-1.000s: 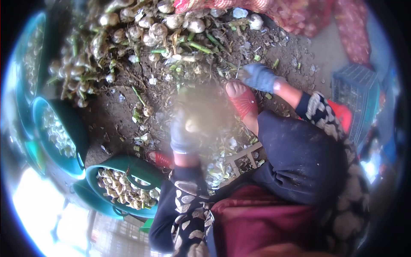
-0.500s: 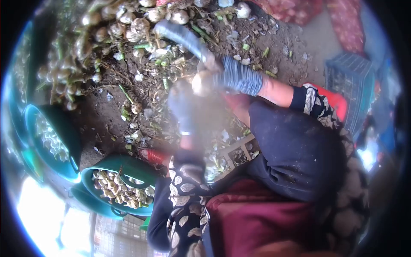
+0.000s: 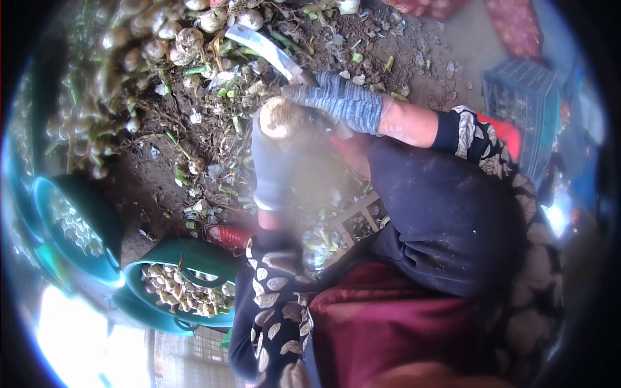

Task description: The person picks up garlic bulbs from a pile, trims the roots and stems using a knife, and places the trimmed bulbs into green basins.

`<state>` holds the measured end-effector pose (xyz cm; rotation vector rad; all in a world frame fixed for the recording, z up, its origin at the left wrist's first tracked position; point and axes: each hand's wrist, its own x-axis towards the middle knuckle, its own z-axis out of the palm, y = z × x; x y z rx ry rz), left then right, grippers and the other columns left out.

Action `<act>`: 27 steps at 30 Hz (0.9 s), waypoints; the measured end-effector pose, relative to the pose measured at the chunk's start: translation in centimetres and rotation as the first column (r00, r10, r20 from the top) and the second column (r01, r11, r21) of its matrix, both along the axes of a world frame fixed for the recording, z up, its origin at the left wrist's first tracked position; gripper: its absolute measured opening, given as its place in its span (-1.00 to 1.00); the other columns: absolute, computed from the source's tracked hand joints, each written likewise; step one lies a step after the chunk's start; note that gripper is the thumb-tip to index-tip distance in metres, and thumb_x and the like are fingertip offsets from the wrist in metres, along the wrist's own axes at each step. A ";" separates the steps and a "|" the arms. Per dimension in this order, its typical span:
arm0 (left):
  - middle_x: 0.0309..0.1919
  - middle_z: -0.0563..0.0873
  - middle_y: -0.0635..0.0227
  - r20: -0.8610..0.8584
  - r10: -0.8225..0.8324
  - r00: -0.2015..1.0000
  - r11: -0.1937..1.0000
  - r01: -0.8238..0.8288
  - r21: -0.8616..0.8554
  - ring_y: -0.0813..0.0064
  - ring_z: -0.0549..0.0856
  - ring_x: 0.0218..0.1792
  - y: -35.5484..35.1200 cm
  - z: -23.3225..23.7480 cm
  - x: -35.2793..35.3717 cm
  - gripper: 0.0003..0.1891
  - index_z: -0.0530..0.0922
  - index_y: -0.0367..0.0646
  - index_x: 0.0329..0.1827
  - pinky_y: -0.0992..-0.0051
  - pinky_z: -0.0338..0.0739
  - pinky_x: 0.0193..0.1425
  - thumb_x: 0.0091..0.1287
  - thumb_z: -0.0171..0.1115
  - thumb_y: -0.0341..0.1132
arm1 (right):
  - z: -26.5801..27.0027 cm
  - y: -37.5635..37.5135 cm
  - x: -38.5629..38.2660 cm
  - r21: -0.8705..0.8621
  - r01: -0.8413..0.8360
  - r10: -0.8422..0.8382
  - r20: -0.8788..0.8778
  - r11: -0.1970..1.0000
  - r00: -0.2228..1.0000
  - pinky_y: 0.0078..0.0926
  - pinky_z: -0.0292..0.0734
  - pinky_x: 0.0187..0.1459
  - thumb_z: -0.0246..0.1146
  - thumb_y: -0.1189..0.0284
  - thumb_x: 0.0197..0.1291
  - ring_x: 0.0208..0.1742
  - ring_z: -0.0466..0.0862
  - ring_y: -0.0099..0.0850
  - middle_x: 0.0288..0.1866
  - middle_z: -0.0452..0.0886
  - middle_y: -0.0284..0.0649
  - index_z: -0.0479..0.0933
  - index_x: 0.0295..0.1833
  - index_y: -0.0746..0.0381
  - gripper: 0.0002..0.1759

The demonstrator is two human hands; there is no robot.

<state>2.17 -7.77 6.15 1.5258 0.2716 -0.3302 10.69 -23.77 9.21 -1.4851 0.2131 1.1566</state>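
Observation:
My left hand (image 3: 273, 158), in a pale glove and smeared by motion, is closed around a garlic bulb (image 3: 277, 118) whose rooty face points up. My right hand (image 3: 346, 100), in a grey-blue knitted glove, grips a curved knife (image 3: 266, 52). The knife's blade reaches up and to the left over the soil, beyond the bulb. Only a bit of its handle shows at the glove; the rest is hidden. The right fingers are right beside the bulb.
Uncut garlic (image 3: 187, 45) is heaped at the upper left. A green tub (image 3: 165, 252) of trimmed bulbs and another tub (image 3: 113, 220) with white contents stand at the left. A slatted crate (image 3: 365, 216) is by my knees. At the right are a plastic crate (image 3: 521, 97) and red mesh sacks (image 3: 514, 26).
The bulb and my left hand have shifted left, and the bulb's rooty face now shows. The knife, blurred before, now appears sharp, slightly higher and further left in view.

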 end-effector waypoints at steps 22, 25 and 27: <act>-0.14 0.58 0.19 0.149 0.117 0.982 0.987 -0.131 0.090 0.27 0.58 -0.14 0.3 1.0 -2.2 -0.50 0.47 -0.24 0.01 0.34 0.45 -0.03 0.20 0.25 0.00 | 2.0 -1.3 -1.0 -0.668 -0.253 0.701 0.710 0.700 0.063 -0.28 0.55 -0.31 0.30 0.35 -0.13 -0.31 0.63 -0.21 -0.30 0.56 -0.18 0.49 -0.09 0.23 -0.59; -0.19 0.60 0.18 0.133 0.034 0.990 0.957 -0.071 0.282 0.30 0.59 -0.16 0.6 1.7 -1.6 -0.58 0.49 -0.25 -0.04 0.34 0.45 -0.04 0.22 0.23 -0.09 | 1.7 -1.4 -1.1 -0.622 -0.240 0.650 0.759 0.745 0.049 -0.27 0.54 -0.32 0.29 0.30 -0.10 -0.31 0.63 -0.21 -0.29 0.57 -0.14 0.48 -0.02 0.27 -0.52; -0.18 0.60 0.21 0.177 -0.043 0.983 0.935 -0.023 0.353 0.34 0.58 -0.15 0.9 2.2 -2.2 -0.60 0.49 -0.24 -0.03 0.36 0.45 -0.04 0.23 0.23 -0.11 | 1.8 -1.7 -1.3 -0.601 -0.270 0.638 0.767 0.752 0.069 -0.28 0.54 -0.31 0.29 0.28 -0.10 -0.29 0.63 -0.20 -0.28 0.57 -0.13 0.48 0.00 0.27 -0.50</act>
